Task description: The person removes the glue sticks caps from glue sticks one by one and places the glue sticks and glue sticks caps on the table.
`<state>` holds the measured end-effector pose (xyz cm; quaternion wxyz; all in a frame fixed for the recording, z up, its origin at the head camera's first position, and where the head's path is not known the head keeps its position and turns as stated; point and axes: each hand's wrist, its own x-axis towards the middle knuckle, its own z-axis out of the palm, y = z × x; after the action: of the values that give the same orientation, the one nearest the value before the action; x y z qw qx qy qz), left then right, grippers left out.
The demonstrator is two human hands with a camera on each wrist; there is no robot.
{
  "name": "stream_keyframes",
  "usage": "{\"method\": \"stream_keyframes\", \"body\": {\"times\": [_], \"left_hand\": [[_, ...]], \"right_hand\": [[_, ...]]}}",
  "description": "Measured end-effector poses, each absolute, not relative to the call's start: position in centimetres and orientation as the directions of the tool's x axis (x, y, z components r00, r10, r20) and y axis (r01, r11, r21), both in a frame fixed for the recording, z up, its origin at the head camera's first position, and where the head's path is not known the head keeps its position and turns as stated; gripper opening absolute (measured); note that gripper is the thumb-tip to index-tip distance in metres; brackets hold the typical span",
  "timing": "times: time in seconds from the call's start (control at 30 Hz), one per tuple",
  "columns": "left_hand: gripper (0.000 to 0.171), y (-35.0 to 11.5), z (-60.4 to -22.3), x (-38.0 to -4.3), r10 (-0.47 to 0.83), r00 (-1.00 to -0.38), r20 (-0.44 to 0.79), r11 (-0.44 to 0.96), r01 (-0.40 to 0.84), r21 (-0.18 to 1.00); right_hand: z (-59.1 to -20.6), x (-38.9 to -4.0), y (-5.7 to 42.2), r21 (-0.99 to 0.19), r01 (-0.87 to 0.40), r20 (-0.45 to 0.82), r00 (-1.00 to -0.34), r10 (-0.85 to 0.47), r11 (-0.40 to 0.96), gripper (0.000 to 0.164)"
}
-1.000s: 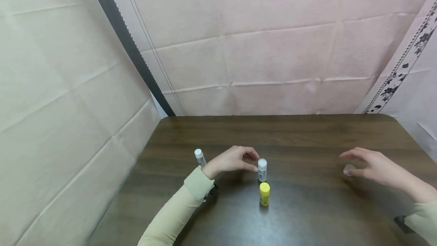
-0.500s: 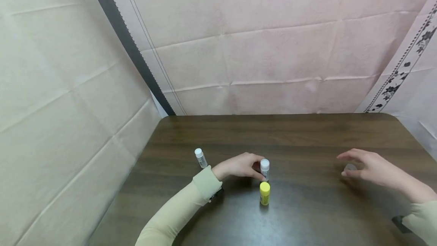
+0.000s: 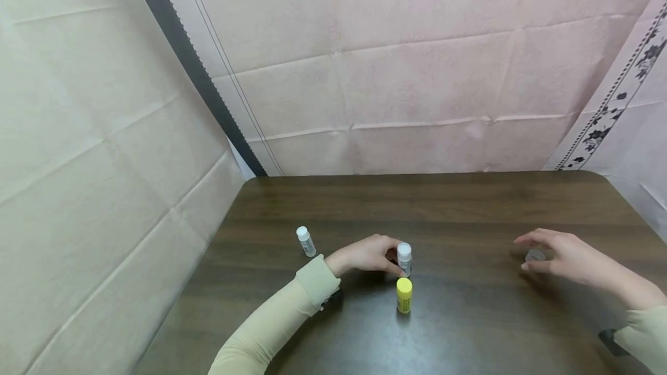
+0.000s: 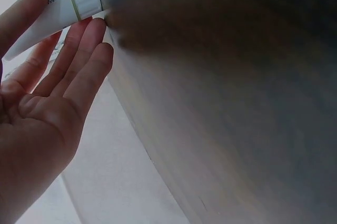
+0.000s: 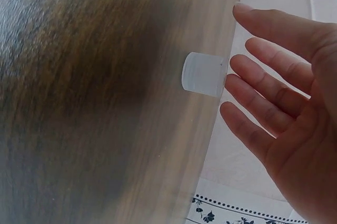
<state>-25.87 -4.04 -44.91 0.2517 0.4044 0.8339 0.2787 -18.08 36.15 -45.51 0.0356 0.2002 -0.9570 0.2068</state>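
My left hand (image 3: 367, 252) reaches in from the left at mid-table and holds a small white-capped bottle (image 3: 404, 254) between thumb and fingers. The bottle stands upright on the table. Its white label with a barcode shows in the left wrist view, where the bottle (image 4: 63, 10) lies between the thumb and the fingers (image 4: 92, 71). Just in front of it stands a small bottle with a yellow cap (image 3: 404, 295). At the right, my right hand (image 3: 570, 256) is spread around a small clear cylinder (image 5: 204, 74), with a gap visible between thumb and cylinder.
A second white-capped bottle (image 3: 306, 242) stands at the left, behind the left sleeve. The dark wooden table (image 3: 469, 201) ends at a rear edge against a pale cloth (image 3: 417, 85). More cloth hangs at the left and right sides.
My left hand has moved slightly right and closed round the white-capped bottle, which has shifted a little right. My right hand has moved only slightly beside the clear cylinder.
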Motion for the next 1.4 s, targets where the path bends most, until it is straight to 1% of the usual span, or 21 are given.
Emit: {"method": "stream_keyframes", "body": {"times": [0.17,0.3,0.4,0.57,0.7,0.83,0.97,1.07,1.23,1.4], "left_hand": [[0.033,-4.1,-45.0,-25.8,0.818,-0.547,-0.180,0.506,0.535,0.676],[0.032,-4.2,-45.2,-25.7,0.811,-0.558,-0.175,0.506,0.521,0.688],[0.033,-4.3,-45.2,-25.7,0.809,-0.565,-0.165,0.501,0.514,0.696],[0.035,-4.6,-44.2,-26.0,0.794,-0.596,-0.121,0.483,0.498,0.720],[0.032,-5.1,-42.1,-27.0,0.775,-0.630,-0.060,0.463,0.499,0.733],[0.029,-5.8,-38.7,-28.2,0.760,-0.649,0.027,0.433,0.537,0.724],[0.030,-6.6,-35.2,-29.0,0.731,-0.674,0.106,0.416,0.564,0.713],[0.031,-7.2,-33.3,-29.2,0.708,-0.694,0.135,0.417,0.564,0.712],[0.032,-8.1,-31.8,-28.9,0.684,-0.717,0.135,0.438,0.552,0.710],[0.032,-8.3,-31.8,-28.6,0.684,-0.718,0.132,0.442,0.551,0.708]], "right_hand": [[-45.4,-18.1,36.0,-0.384,-0.393,0.137,-0.919,-0.370,0.835,0.045],[-45.3,-18.1,35.9,-0.389,-0.380,0.108,-0.923,-0.369,0.839,0.045],[-45.4,-18.1,35.9,-0.391,-0.385,0.113,-0.922,-0.371,0.836,0.045],[-45.4,-18.0,35.9,-0.389,-0.388,0.122,-0.921,-0.370,0.836,0.044],[-45.2,-18.0,36.1,-0.399,-0.380,0.113,-0.924,-0.367,0.835,0.044],[-45.1,-18.0,36.1,-0.398,-0.384,0.133,-0.923,-0.362,0.833,0.042],[-44.8,-17.9,36.2,-0.398,-0.377,0.139,-0.926,-0.352,0.836,0.041],[-44.6,-17.8,36.3,-0.401,-0.371,0.131,-0.928,-0.348,0.838,0.041],[-44.4,-17.9,36.4,-0.390,-0.368,0.116,-0.929,-0.351,0.844,0.043],[-43.7,-18.5,36.7,-0.330,-0.400,0.166,-0.916,-0.364,0.855,0.043]]}}
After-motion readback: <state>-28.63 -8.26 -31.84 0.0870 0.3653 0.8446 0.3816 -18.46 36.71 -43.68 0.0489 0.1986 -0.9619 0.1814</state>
